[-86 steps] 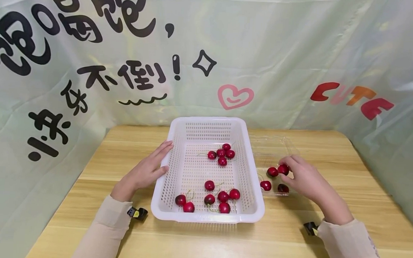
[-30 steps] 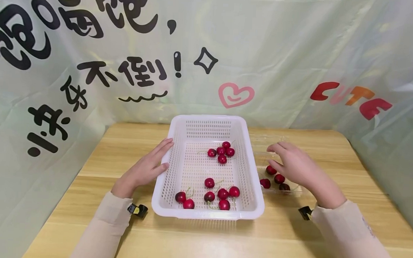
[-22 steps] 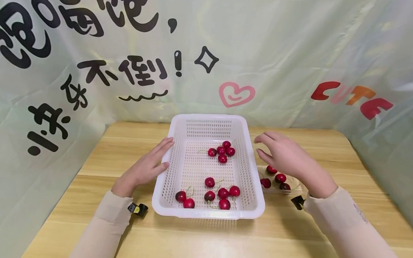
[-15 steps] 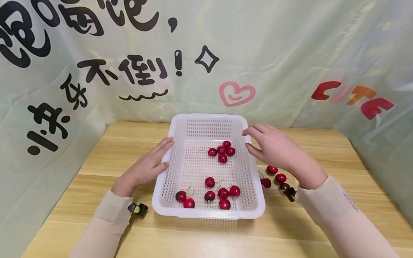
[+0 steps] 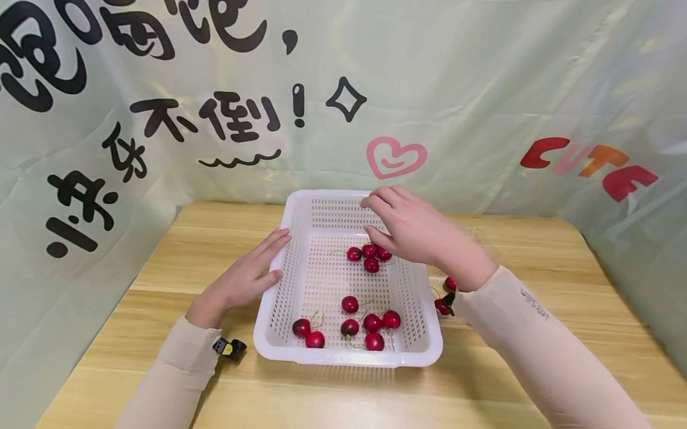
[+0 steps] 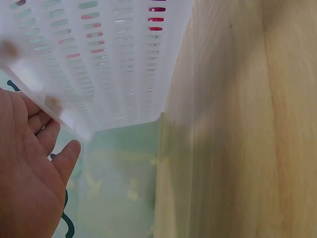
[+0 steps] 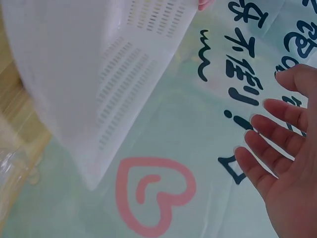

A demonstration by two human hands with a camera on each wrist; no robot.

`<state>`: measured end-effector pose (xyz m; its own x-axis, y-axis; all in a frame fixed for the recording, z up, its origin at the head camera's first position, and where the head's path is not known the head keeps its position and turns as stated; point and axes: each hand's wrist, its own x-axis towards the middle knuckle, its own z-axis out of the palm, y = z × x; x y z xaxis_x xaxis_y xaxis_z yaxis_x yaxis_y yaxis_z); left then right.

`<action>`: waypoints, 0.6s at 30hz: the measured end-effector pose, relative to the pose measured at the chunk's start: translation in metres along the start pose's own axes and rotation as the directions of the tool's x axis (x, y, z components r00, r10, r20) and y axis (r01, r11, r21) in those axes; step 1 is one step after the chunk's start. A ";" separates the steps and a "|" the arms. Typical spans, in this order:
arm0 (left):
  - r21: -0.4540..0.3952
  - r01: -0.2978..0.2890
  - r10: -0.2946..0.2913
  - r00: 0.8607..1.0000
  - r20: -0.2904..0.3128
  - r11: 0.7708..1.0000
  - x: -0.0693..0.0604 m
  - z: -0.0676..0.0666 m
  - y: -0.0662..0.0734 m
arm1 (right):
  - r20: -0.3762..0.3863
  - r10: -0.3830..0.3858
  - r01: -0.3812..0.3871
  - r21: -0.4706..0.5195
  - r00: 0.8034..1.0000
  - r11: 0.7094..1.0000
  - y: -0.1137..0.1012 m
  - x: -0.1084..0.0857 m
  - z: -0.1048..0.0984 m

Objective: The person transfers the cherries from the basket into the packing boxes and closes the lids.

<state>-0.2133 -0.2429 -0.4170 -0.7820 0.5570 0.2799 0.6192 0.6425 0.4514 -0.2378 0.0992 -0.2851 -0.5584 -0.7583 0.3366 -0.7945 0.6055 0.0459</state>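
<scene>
A white plastic basket [image 5: 345,357] with slotted walls stands on the table. Several red cherries with stems [image 5: 371,265] lie toward its back, and more cherries [image 5: 374,341] lie near its front. My left hand [image 5: 239,285] rests its fingers on the basket's left rim; the left wrist view shows the fingers against the rim [image 6: 49,106]. Over the basket's back right part hovers my right hand [image 5: 414,233], hiding some of the rim. Its fingers are spread and hold nothing in the right wrist view.
Right of the basket, a clear plastic container [image 5: 483,238] is mostly hidden by my right arm. Cherries [image 5: 450,284] show beside my right sleeve. The wooden table [image 5: 346,406] ends at a printed cloth [image 5: 469,105] behind.
My right hand has left the clear container and moved left and back, over the basket, with nothing in it. The left hand stays on the basket rim. The cherries in the basket lie as before.
</scene>
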 end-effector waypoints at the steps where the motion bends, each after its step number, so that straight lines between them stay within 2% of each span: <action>1: 0.000 -0.001 0.001 1.000 -0.001 1.000 0.000 0.000 0.000 | -0.001 -0.005 0.005 0.002 1.000 1.000 0.000 0.004 0.002; 5: -0.001 -0.011 0.011 1.000 -0.007 1.000 0.000 0.000 0.000 | 0.015 0.000 0.000 -0.009 1.000 1.000 -0.002 0.017 0.011; 9: -0.003 -0.014 0.014 1.000 -0.008 1.000 0.000 0.000 0.001 | 0.064 0.042 -0.043 0.012 0.997 0.999 -0.004 0.029 0.019; 18: -0.009 -0.014 0.013 1.000 -0.010 1.000 0.000 -0.001 0.002 | 0.188 0.117 -0.131 0.067 0.975 0.989 -0.012 0.052 0.040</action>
<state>-0.2123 -0.2422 -0.4151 -0.7742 0.5602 0.2945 0.6291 0.6302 0.4551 -0.2665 0.0429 -0.3056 -0.6820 -0.7144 0.1567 -0.7287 0.6821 -0.0615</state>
